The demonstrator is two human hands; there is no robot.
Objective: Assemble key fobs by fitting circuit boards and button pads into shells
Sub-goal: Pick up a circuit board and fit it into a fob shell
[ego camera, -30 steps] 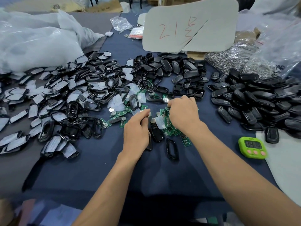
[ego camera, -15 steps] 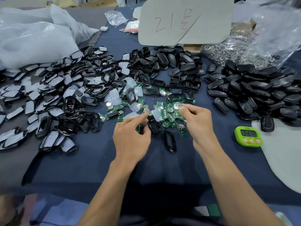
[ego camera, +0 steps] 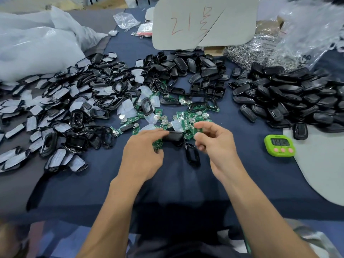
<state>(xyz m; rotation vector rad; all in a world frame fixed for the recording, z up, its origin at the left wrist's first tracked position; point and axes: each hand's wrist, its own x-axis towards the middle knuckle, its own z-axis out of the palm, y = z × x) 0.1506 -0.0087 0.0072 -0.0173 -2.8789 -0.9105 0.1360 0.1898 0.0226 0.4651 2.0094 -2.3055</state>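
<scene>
My left hand (ego camera: 143, 155) holds a black fob shell (ego camera: 174, 138) by its near end, just above the dark blue cloth. My right hand (ego camera: 216, 144) pinches a small green circuit board (ego camera: 197, 130) between thumb and forefinger, close to the right of that shell. More green circuit boards (ego camera: 188, 120) with round coin cells lie scattered just beyond both hands. A black frame (ego camera: 192, 154) lies flat between my wrists. Translucent button pads (ego camera: 128, 108) lie among the boards.
Black frames and white pads (ego camera: 61, 108) pile up on the left, closed black shells (ego camera: 290, 94) on the right, more shells (ego camera: 186, 69) at the back. A green timer (ego camera: 279, 145) sits right of my hand. A grey board (ego camera: 202, 21) stands behind; plastic bags (ego camera: 37, 43) lie far left.
My right hand has drawn back from the board pile with one green board pinched. My left hand has lifted the black shell off the cloth toward it.
</scene>
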